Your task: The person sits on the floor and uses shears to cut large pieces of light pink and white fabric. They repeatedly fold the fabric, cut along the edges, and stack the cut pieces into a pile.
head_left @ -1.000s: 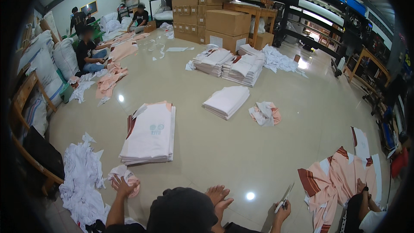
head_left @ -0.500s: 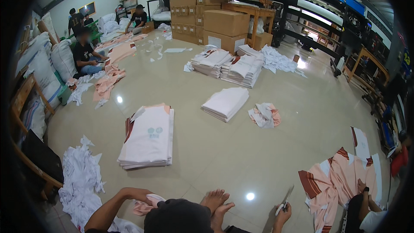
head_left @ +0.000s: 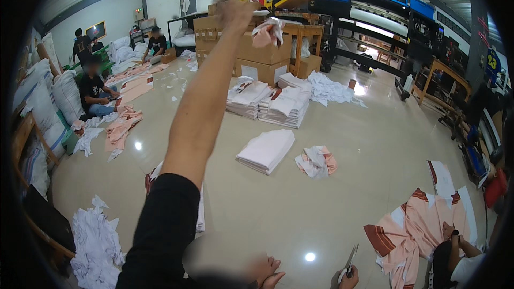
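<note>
My left arm reaches far forward across the view, and my left hand [head_left: 235, 15] at its end is smeared by motion, so its fingers cannot be made out. Just right of it, a crumpled peach and white cloth piece [head_left: 267, 33] hangs in the air, seemingly apart from the hand. At the lower edge my right hand [head_left: 349, 278] is closed around scissors [head_left: 350, 259] with the blades pointing up. My forearm and sleeve partly cover a folded white fabric stack [head_left: 201, 208].
Ahead lie another folded white stack [head_left: 266, 151] and a peach and white cloth bundle [head_left: 317, 161]. Larger fabric stacks [head_left: 284, 99] stand before cardboard boxes [head_left: 262, 53]. White scraps [head_left: 96, 246] are heaped at left. At right, a co-worker's hand [head_left: 448, 230] rests on peach fabric [head_left: 412, 225].
My left arm has swung from low beside me to far forward, and the peach and white cloth has gone from near that hand into the air. My right hand still holds the scissors.
</note>
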The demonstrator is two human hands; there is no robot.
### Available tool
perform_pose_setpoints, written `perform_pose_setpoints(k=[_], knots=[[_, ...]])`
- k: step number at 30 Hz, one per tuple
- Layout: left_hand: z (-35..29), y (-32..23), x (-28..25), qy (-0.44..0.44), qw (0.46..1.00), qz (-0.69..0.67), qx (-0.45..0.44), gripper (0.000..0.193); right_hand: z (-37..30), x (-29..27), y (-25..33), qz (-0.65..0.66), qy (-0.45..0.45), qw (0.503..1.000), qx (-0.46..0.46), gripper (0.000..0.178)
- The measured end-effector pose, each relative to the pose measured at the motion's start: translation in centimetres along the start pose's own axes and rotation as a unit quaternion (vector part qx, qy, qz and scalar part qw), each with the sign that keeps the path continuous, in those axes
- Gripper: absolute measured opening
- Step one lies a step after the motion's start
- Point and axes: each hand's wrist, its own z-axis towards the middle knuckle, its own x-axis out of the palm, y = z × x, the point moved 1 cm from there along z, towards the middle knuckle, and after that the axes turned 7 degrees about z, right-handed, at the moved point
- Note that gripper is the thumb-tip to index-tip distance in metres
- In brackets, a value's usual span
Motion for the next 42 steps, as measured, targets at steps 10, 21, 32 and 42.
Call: perform_pose_setpoints(k=[10,21,32,42], knots=[[-38.9,-2.0,-3.0,0.179,0.829,-0.313,0.427,0.07,0.3,-1.9,0.6,-0.022,0.008,1.0,0.014,0.036],[-46.0,-2.9,-14.7,0.009,0.713,-0.566,0.415,0.049,0.6,-0.5,-0.8,0.065,0.005,0.997,0.039,0.043],[-66.0,15.8,3.9,0.418,0.878,-0.181,0.149,0.042,0.7,-1.2,1.0,-0.047,-0.018,0.999,-0.022,0.051],[-78.0,20.7,1.0,0.463,0.877,-0.008,0.131,0.054,-0.4,0.3,5.5,-0.426,0.001,0.904,-0.028,0.051]])
